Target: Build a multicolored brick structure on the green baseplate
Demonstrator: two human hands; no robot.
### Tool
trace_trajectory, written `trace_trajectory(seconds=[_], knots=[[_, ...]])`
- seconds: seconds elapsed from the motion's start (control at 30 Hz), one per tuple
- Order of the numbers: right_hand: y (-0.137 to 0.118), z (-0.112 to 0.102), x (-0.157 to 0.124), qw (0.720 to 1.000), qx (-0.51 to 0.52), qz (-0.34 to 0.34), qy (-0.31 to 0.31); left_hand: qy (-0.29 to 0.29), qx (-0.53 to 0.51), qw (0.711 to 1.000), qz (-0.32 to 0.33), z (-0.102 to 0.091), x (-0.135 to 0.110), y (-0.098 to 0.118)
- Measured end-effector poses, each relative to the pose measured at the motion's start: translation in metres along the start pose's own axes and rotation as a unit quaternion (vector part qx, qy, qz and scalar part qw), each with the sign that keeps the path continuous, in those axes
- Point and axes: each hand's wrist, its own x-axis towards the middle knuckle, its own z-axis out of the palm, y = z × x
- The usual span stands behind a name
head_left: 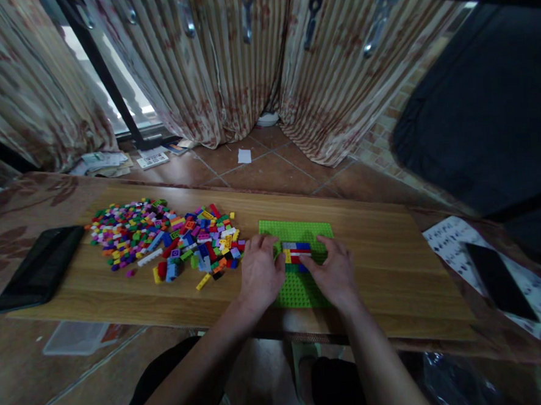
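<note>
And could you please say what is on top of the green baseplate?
On the green baseplate sits a brick cluster showing blue, red, white and yellow. The left hand and right hand hide parts of the plate's edges; the surface under them and the bricks is covered.

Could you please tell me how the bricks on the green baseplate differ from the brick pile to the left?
The assembled bricks sit in neat rows on the green baseplate, while the brick pile lies jumbled on the wooden tabletop. The assembled bricks cover a small patch; the brick pile spreads far wider. Both show several colours, including red, blue and yellow.
</note>
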Motion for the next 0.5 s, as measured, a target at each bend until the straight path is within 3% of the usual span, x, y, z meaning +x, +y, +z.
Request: trace_trajectory(seconds=[0.5], knots=[[-0.006,0.003,0.000,1.000,0.013,0.025,0.002,-0.014,0.046,0.998,-0.028,0.010,0.003,0.010]])
